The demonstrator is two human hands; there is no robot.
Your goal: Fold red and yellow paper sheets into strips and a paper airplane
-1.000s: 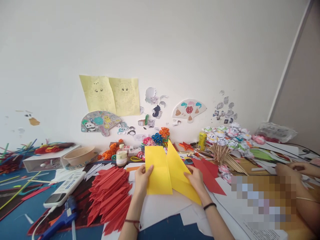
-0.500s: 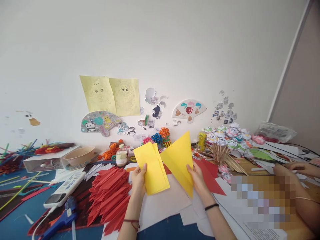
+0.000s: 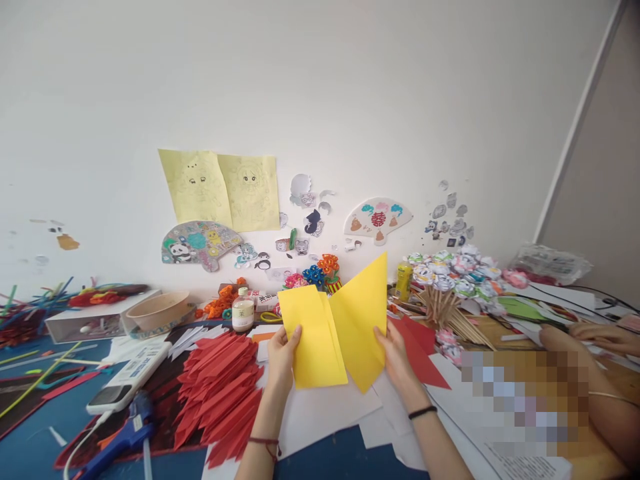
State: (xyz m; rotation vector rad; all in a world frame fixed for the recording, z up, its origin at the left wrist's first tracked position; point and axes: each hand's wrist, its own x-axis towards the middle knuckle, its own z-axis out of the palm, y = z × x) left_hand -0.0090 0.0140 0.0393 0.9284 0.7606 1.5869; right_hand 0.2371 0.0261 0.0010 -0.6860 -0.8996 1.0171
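My left hand (image 3: 284,352) grips a few layered yellow rectangles of paper (image 3: 316,343), thumb on the front face. A larger piece of yellow paper (image 3: 361,320), with a slanted top edge and a pointed upper corner, is pinched at its right edge by my right hand (image 3: 393,355). The two yellow pieces are side by side, their near edges almost touching, above white sheets (image 3: 320,420) on the table. Left of my left forearm lies a pile of folded red paper strips (image 3: 220,390). Red paper (image 3: 420,357) lies behind my right hand.
A blue glue gun (image 3: 133,427) and a white power strip (image 3: 130,380) lie at the left. A small bottle (image 3: 243,312) stands behind the red pile. Paper flowers on sticks (image 3: 457,280) are at the back right. Another person's hands (image 3: 605,335) work at the far right.
The left-hand yellow sheets have shifted right, towards the other piece. The right-hand yellow paper has turned, its top corner moving up and right.
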